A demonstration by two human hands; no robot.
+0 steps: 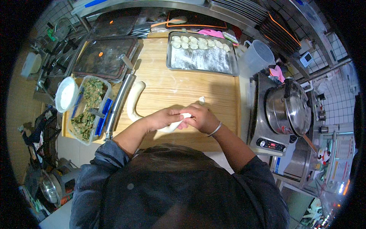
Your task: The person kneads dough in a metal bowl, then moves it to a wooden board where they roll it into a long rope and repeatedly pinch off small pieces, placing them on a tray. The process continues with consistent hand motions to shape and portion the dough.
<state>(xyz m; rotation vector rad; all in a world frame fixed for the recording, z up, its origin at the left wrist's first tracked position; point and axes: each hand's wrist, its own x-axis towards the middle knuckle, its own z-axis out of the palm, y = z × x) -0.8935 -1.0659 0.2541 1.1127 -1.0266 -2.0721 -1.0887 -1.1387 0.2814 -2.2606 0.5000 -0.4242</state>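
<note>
A long rope of white dough [134, 100] curves over the wooden board [160, 71] and runs up into my hands. My left hand [163, 118] grips the rope near its end. On that end the fingers of my right hand [201, 117] are closed, touching the left fingertips. Just beyond the right hand lies a small cut piece of dough [202, 100]. Farther back, a floured metal tray [200, 61] bears two rows of folded dumplings [202, 44].
Left of the dough are a metal rolling pin [120, 103], a plastic container of green-flecked filling [88, 107] and a bowl of white powder [66, 96]. A dark tray [105, 58] sits behind them. To the right stand a clear jug [257, 57] and a lidded steel pot [286, 107] on a cooker [261, 126].
</note>
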